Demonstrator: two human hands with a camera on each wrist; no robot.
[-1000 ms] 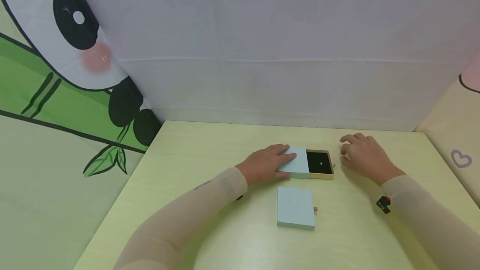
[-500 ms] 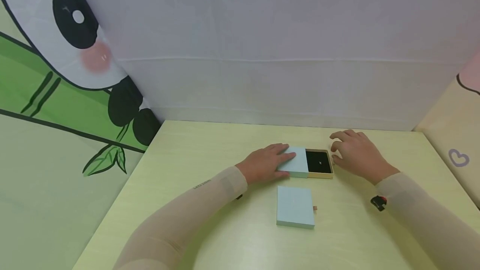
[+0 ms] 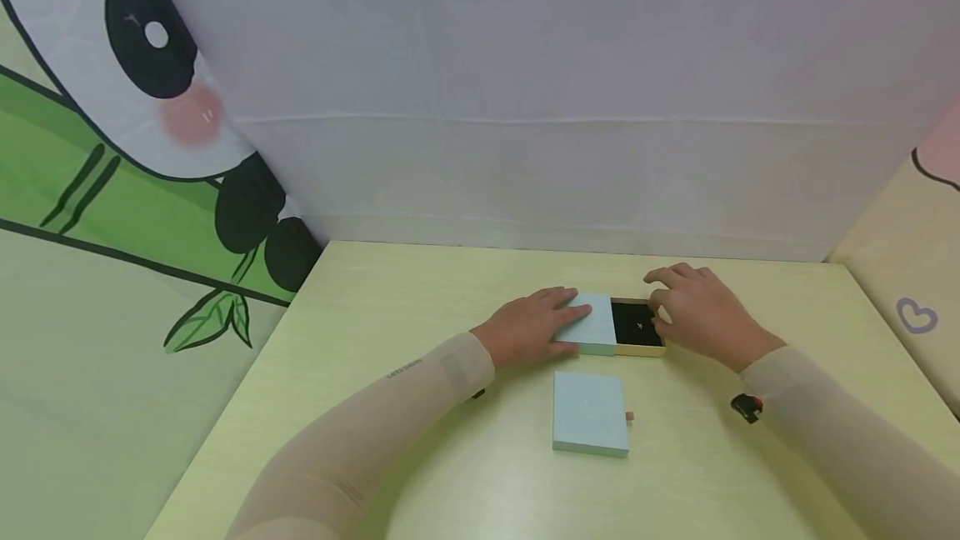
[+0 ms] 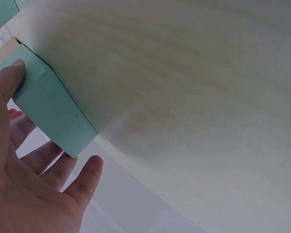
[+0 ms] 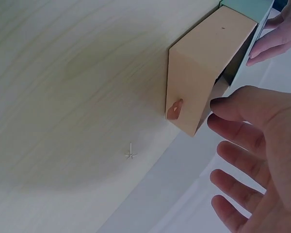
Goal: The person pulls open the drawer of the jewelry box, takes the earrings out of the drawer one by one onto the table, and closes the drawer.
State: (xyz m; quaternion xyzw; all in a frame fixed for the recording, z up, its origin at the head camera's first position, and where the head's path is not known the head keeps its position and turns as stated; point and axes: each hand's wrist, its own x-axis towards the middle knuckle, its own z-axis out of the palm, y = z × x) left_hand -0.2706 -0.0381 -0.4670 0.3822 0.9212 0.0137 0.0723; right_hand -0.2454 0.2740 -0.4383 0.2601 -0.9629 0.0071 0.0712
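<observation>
A pale blue slide-out jewellery box (image 3: 597,325) lies toward the back of the table, its tan drawer (image 5: 189,77) pulled out to the right. On the drawer's black insert (image 3: 628,315) sits a small silver star-shaped stud (image 3: 640,326). My left hand (image 3: 525,327) grips the sleeve's left end, thumb on its near side and fingers spread over the top. My right hand (image 3: 701,315) hovers at the drawer's right end with loosely bent fingers, thumb tip and forefinger close to the rim, nothing seen between them. Another star stud (image 5: 130,154) lies on the table in the right wrist view.
A second pale blue box (image 3: 590,413), closed, with a small tan pull tab (image 3: 630,416) on its right, lies nearer the person. A white cloth backdrop (image 3: 480,107) rises behind the table (image 3: 420,290), and printed cloths stand at both sides.
My right hand has moved left, from beside the drawer to over its right end. My left hand and both boxes stay in place.
</observation>
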